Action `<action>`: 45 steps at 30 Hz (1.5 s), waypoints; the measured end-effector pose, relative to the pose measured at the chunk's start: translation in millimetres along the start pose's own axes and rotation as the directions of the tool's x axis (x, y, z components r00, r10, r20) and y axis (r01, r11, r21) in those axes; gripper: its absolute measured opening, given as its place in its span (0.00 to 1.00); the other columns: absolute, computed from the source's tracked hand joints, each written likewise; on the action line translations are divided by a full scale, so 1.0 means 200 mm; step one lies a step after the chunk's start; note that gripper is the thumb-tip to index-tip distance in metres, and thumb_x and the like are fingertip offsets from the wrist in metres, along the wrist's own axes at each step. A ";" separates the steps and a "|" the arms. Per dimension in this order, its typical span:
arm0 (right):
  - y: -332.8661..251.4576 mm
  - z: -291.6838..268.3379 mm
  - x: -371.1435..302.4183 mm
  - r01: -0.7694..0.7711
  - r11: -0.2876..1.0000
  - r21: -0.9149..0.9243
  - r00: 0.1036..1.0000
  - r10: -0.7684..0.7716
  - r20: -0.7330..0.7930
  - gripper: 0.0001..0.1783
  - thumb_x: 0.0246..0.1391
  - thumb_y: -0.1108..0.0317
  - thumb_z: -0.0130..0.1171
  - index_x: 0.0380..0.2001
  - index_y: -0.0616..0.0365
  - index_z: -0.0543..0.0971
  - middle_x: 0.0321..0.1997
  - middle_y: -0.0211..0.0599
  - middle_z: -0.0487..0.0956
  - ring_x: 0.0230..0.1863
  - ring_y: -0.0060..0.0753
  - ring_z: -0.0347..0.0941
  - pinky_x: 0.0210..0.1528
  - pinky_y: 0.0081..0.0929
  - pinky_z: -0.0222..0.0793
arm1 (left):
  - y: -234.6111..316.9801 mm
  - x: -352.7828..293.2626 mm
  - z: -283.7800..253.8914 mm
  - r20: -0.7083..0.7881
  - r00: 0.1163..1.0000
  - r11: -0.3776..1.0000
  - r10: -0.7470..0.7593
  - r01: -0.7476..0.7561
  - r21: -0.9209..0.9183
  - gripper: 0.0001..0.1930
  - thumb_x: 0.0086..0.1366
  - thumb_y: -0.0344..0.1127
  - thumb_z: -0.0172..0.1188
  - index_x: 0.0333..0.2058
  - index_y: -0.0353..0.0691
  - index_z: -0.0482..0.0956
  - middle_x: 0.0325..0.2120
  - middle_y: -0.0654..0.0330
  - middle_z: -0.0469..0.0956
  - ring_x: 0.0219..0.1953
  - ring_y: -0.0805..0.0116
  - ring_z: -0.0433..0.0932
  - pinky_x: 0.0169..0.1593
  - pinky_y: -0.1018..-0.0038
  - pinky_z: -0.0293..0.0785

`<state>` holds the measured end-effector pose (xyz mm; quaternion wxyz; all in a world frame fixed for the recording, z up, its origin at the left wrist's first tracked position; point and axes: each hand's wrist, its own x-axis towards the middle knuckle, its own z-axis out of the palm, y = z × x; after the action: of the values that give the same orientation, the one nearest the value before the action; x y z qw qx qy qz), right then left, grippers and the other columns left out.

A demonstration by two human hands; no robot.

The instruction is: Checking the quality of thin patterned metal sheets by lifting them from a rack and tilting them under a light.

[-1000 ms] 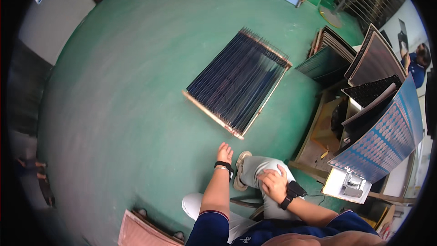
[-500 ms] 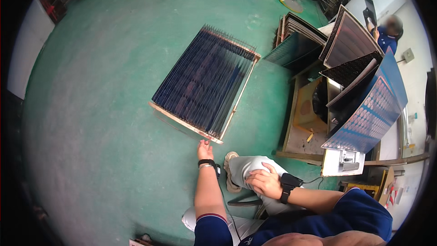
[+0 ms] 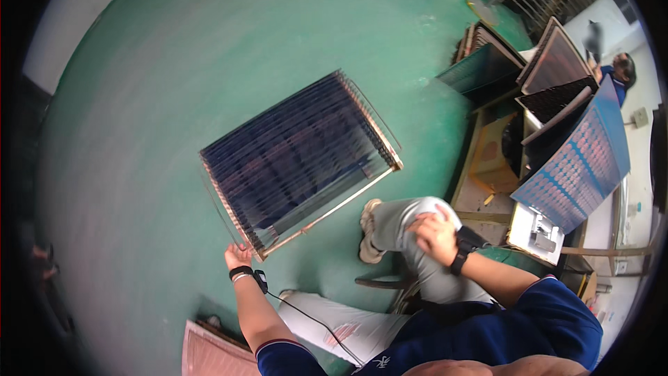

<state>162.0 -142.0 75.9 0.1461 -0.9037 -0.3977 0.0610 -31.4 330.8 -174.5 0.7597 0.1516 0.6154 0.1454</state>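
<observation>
A slotted rack with a pale frame (image 3: pixel 334 207) stands on the green floor in front of me, filled with a row of dark flat panels (image 3: pixel 289 146). My left hand (image 3: pixel 239 256) has its fingers curled round the rack's near left corner, partly hidden by the frame. On my raised right knee lies my right hand (image 3: pixel 436 237), fingers spread and holding nothing. Both wrists wear black bands, with a thin cable at the left one.
To the right, a workbench (image 3: pixel 480 217) carries upright panels, among them a blue dotted sheet (image 3: pixel 581 157). More boards (image 3: pixel 480 73) lean behind it. A co-worker (image 3: pixel 616 73) stands beyond, holding a dark panel. A reddish screen (image 3: pixel 209 351) lies at the lower left.
The rack has swung round, its near left corner coming left and toward me with my left hand. My right hand stays on the knee. The view has shifted too.
</observation>
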 end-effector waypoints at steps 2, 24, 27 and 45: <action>-0.01 -0.04 0.03 -0.051 0.997 -0.050 0.999 0.050 -0.006 0.15 0.30 0.74 0.58 0.28 0.46 0.77 0.32 0.24 0.76 0.48 0.28 0.70 0.61 0.49 0.47 | 0.09 -0.13 -0.21 -0.327 0.939 0.992 0.110 -0.126 -0.028 0.24 0.60 0.41 0.45 0.54 0.39 0.60 0.52 0.56 0.64 0.57 0.59 0.60 0.62 0.55 0.45; 0.89 1.04 0.72 -0.647 0.572 0.504 0.735 0.644 0.213 0.25 0.47 0.68 0.52 0.51 0.63 0.69 0.47 0.53 0.74 0.50 0.43 0.71 0.51 0.31 0.66 | -0.68 -1.84 -0.26 0.544 0.660 -0.296 0.518 -0.459 0.838 0.13 0.53 0.30 0.55 0.39 0.45 0.77 0.39 0.61 0.77 0.46 0.63 0.72 0.58 0.59 0.54; 0.87 1.22 0.71 -0.774 0.438 0.457 0.615 0.691 0.380 0.27 0.49 0.65 0.52 0.53 0.63 0.66 0.49 0.51 0.73 0.53 0.43 0.69 0.55 0.30 0.62 | -0.73 -1.94 -0.42 0.428 0.677 -0.178 0.599 -0.409 0.895 0.12 0.53 0.29 0.54 0.38 0.44 0.78 0.36 0.60 0.78 0.42 0.62 0.74 0.56 0.61 0.58; 0.80 1.73 0.46 -0.809 0.012 0.588 0.481 0.587 0.651 0.17 0.59 0.58 0.38 0.41 0.53 0.74 0.28 0.34 0.77 0.25 0.33 0.73 0.24 0.30 0.67 | -0.99 -2.09 -0.61 0.296 0.603 -0.045 0.741 -0.395 0.918 0.10 0.51 0.26 0.53 0.32 0.44 0.79 0.29 0.60 0.78 0.33 0.61 0.75 0.50 0.64 0.65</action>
<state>258.7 -102.2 -301.9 0.4773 -0.7531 0.1837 0.4139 -228.6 -13.3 93.5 0.2721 0.7865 0.5489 0.0780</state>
